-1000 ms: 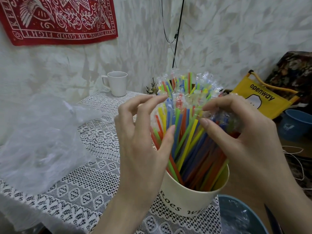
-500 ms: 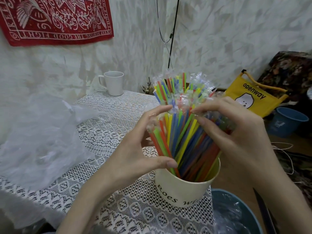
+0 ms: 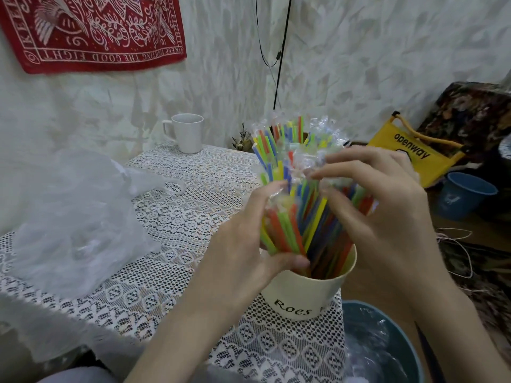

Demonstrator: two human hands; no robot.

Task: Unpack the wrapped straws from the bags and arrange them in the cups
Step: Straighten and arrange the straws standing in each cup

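In the centre of the frame the wrapped straws (image 3: 300, 217) stand in the cream cup (image 3: 307, 294) at the lower centre, their long axis near upright, fanning toward the upper right. The left hand (image 3: 249, 244) curls round the bundle's left side just above the rim, thumb across the front. The right hand (image 3: 381, 214) pinches wrapper tops from the right. Both hands touch the straws; the white mug (image 3: 188, 136) stands well apart, upper left.

Left grip (image 3: 260, 239) and right grip (image 3: 378, 205), fingers curled, face each other.
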